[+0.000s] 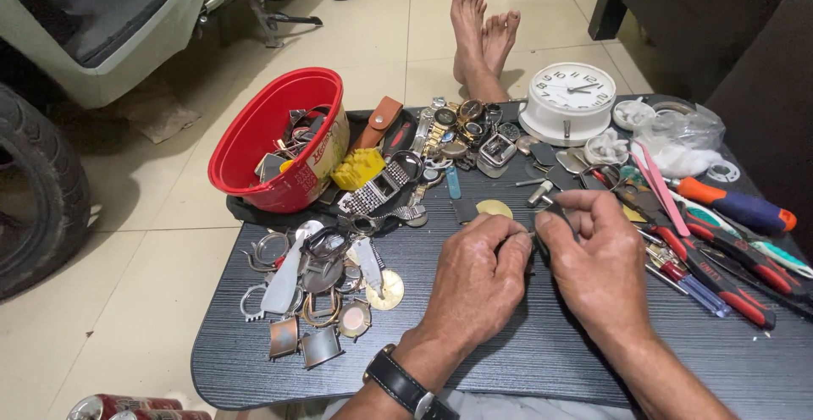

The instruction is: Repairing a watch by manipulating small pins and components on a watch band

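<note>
We see the left hand [476,278] and right hand [590,255] pressed fingertip to fingertip, pinching something too small to tell; watch cases [318,289] lie left of them; pliers [720,272] lie right

Part pinched between left hand [478,280] and right hand [593,259] fingertips hidden; cans [127,407] cut off.

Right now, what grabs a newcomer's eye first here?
The left hand and right hand meet at the middle of the dark table, pinching something too small to identify. At far left a red bowl of watch parts stands out, with a white clock at the far edge and red-handled pliers along the right.
</note>
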